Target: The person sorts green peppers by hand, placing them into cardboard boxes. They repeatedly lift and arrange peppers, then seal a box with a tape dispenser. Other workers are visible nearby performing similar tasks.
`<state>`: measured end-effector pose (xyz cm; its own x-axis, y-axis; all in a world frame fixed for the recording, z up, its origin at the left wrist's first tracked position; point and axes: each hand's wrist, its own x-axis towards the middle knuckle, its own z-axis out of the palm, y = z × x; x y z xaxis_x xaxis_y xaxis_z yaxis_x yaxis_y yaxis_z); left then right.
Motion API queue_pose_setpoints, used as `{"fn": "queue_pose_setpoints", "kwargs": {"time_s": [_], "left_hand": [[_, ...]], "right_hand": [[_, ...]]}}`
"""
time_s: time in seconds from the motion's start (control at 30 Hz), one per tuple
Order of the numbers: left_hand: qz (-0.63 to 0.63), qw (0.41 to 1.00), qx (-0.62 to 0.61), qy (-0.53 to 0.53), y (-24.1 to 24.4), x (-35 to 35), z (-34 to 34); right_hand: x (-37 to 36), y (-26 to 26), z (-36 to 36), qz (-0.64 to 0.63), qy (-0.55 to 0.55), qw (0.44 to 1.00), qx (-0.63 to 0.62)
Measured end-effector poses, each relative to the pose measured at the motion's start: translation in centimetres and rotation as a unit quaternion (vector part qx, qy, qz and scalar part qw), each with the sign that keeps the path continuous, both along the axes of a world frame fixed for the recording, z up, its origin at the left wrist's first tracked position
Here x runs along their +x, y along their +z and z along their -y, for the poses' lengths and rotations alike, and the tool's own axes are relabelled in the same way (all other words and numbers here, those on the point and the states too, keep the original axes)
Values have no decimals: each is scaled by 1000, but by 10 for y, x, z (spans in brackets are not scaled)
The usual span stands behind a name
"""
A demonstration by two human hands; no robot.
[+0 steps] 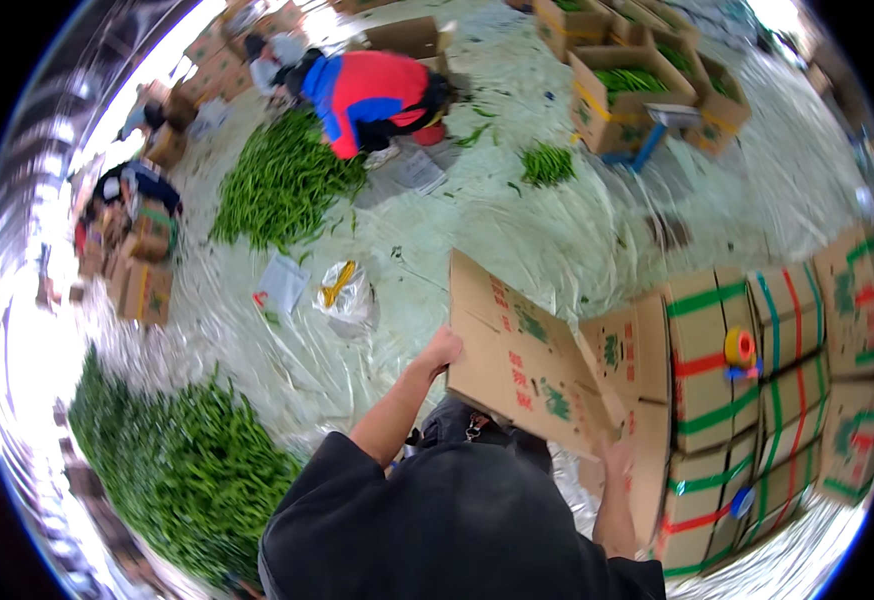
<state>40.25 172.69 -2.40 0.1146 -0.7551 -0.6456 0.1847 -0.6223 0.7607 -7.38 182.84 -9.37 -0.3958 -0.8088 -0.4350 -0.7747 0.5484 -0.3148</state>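
Note:
A flattened cardboard carton [531, 349] with red and green print is held up in front of me. My left hand [446, 346] grips its left edge. At its lower right corner is my right hand [615, 450], slightly blurred, with the fingers against the cardboard. Just right of it, more flat cardboard [632, 337] leans against a stack of taped cartons [711, 360]. An orange and yellow tape roll [741, 346] and a blue tape roll [742, 502] lie on that stack.
Green chili peppers lie in a heap [182, 465] at lower left and another [283, 180] at upper left. Beside the upper heap crouches a person in a red and blue jacket [377, 90]. Open pepper-filled cartons [624, 97] stand at upper right. A plastic bag [345, 292] sits on the sheeted floor.

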Motion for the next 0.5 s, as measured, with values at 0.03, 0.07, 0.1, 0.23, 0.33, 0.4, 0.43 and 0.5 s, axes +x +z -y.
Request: {"fn": "queue_pose_setpoints", "kwargs": {"time_s": [0.03,0.07,0.1,0.23,0.33,0.4,0.43,0.5], "left_hand": [[-36,999,-21,-25,-6,-13,25],[37,999,-19,-14,-16,-8,20],[111,994,-10,-5,-22,-1,12],[204,970,24,-128,-104,64,26],[539,654,-18,-530,-187,214,-1],[411,866,35,-282,-165,167,85],[419,881,22,-218,-140,156,116],[501,856,-25,-125,-80,140,145]], "right_hand": [[-62,-63,-22,61,16,998,28],[-53,-70,-25,10,16,992,126],[-29,-62,-22,-58,7,979,193],[40,-6,25,-203,-32,926,318],[82,-56,61,-108,113,945,288],[20,-92,75,-120,112,946,280],[1,-109,78,-113,115,946,283],[-1,-115,88,-102,4,948,301]]}}
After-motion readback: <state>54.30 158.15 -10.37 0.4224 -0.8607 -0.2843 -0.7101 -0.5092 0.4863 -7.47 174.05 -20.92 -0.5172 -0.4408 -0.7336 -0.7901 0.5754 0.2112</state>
